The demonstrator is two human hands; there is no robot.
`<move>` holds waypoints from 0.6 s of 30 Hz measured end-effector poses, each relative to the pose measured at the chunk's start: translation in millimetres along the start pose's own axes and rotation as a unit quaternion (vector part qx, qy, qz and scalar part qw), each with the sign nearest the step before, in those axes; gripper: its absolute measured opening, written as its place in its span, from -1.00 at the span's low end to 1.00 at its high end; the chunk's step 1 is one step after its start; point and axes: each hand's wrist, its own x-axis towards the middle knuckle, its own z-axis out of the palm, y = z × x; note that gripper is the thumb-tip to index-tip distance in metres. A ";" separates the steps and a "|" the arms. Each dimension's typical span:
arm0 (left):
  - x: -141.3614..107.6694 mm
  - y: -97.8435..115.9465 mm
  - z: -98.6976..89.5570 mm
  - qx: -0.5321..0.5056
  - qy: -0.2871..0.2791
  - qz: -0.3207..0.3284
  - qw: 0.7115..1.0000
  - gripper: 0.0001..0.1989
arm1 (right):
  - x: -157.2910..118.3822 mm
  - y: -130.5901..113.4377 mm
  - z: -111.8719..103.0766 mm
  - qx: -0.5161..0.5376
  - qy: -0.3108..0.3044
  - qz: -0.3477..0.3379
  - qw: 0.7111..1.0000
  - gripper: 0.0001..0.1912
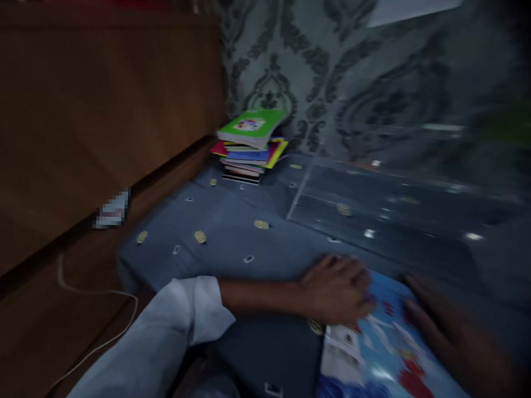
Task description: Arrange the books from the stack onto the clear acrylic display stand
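A shiny blue book [386,354] with red and white pictures lies on the bedsheet at the lower right, its lower part cut off by the frame. My left hand [336,288] rests palm down on its upper left corner, fingers slightly bent and apart. Over the book's right edge reaches my right hand [452,339], blurred and dim, with thumb and forefinger apart. Whether that hand touches the cover I cannot tell. Just beyond both hands lies a clear plastic sheet or case [378,209] with bright glints.
Against the patterned wall [270,54] stands an uneven stack of books [250,152], a green one on top. A wooden panel [98,112] runs along the left of the grey-blue patterned bedsheet [221,220]. A white cable [114,292] hangs at the lower left.
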 end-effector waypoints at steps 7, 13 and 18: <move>-3.8 5.5 -3.8 -0.019 -0.006 -0.025 0.999 -0.51 | -11.9 -27.1 -26.0 0.006 -0.021 -0.002 1.000 -0.38; -5.6 4.8 1.5 -0.003 0.019 -0.005 1.000 -0.52 | -25.8 -35.8 -37.7 -0.022 -0.003 0.038 0.999 -0.48; -4.5 3.0 4.1 0.018 0.007 0.000 1.000 -0.49 | -26.6 -46.9 -43.8 -0.071 0.025 0.048 0.996 -0.51</move>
